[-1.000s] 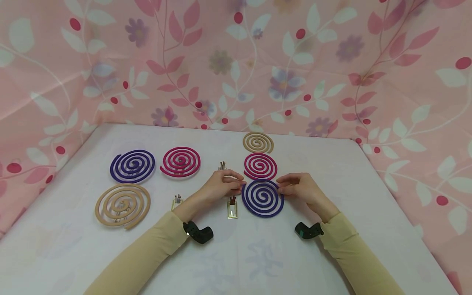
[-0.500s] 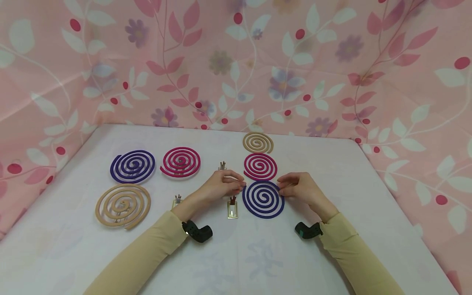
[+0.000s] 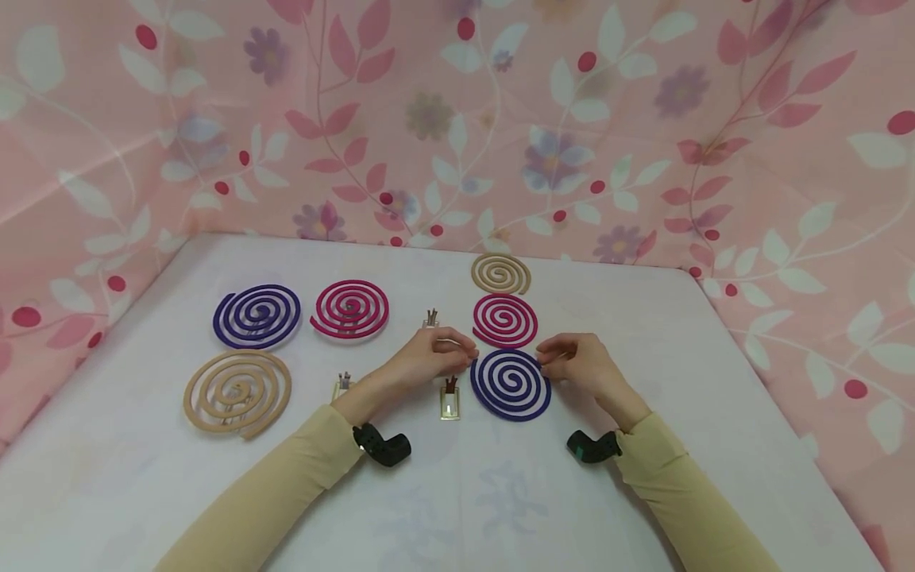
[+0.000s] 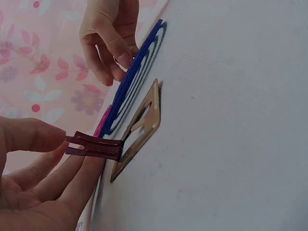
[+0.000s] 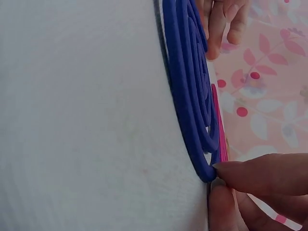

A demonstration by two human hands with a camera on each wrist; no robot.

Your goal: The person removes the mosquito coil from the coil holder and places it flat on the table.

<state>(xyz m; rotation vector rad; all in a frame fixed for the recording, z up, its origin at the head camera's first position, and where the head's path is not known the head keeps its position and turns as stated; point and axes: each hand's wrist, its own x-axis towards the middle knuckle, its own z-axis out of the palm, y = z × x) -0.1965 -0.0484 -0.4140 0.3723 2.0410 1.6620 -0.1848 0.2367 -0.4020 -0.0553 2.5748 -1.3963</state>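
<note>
On the table, right hand overlaps blue coil

A white cloth covers the table. Right of centre, a beige coil, a magenta coil and a blue coil line up back to front, close together. Left of them are three metal supports: the back stand, the middle stand, partly hidden, and the front stand, near the blue coil. Farther left, stands show beneath an indigo coil, a pink coil and a tan coil.
</note>
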